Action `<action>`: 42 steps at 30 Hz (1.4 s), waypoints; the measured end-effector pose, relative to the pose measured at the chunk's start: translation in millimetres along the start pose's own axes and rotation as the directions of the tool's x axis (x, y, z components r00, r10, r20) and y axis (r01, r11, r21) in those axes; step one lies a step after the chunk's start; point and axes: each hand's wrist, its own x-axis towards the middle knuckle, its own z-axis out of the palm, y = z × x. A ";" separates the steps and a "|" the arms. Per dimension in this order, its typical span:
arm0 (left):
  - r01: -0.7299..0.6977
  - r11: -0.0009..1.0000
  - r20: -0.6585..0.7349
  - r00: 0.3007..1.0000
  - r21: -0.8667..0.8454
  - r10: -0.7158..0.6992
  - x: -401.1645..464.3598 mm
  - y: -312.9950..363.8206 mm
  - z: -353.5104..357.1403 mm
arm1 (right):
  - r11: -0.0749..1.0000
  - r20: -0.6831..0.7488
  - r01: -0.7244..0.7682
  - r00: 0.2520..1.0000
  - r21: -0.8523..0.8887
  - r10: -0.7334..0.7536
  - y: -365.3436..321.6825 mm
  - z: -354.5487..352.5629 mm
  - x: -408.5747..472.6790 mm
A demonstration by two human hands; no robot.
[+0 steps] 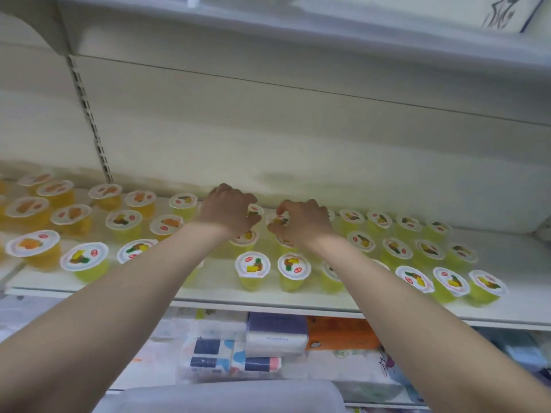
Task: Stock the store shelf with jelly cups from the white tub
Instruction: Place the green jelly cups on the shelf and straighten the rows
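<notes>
Both arms reach to the back of the white shelf [507, 311]. My left hand [228, 210] curls over a yellow-green jelly cup [254, 210] in the back row, fingers on its lid. My right hand [301, 223] pinches the rim of another yellow-green jelly cup [278, 219] beside it. Several yellow-green cups stand in rows across the middle and right of the shelf, one at the front [252, 268]. Orange jelly cups [33, 247] fill the left end. The white tub [226, 396] shows at the bottom edge; its inside is hidden.
The shelf's back panel [298, 138] rises behind the cups, with a slotted upright [89, 117] at the left. Another shelf [298, 22] hangs overhead. Below the stocked shelf lie wrapped tissue packs [232, 353] and an orange pack [340, 332].
</notes>
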 end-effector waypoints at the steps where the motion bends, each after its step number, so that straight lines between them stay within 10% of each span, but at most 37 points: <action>1: 0.012 1.000 0.019 1.000 -0.018 -0.011 3.3 0.4 -0.3 | 1.000 0.011 -0.011 1.000 0.028 0.010 -0.5 0.5 3.0; 26: 0.028 0.975 0.049 0.999 -0.219 -0.018 -0.6 -6.7 -4.5 | 0.976 -0.040 0.039 0.999 0.213 -0.031 29.6 -6.4 2.2; 34: -0.034 0.999 0.233 0.972 -0.006 0.035 -29.0 2.4 -18.2 | 0.998 0.070 0.051 0.996 -0.023 -0.050 16.3 -8.8 -27.0; 42: 0.020 0.981 0.187 0.982 -0.191 0.016 -28.7 18.2 -7.0 | 0.998 0.021 -0.050 0.999 -0.024 0.050 28.7 -2.9 -26.7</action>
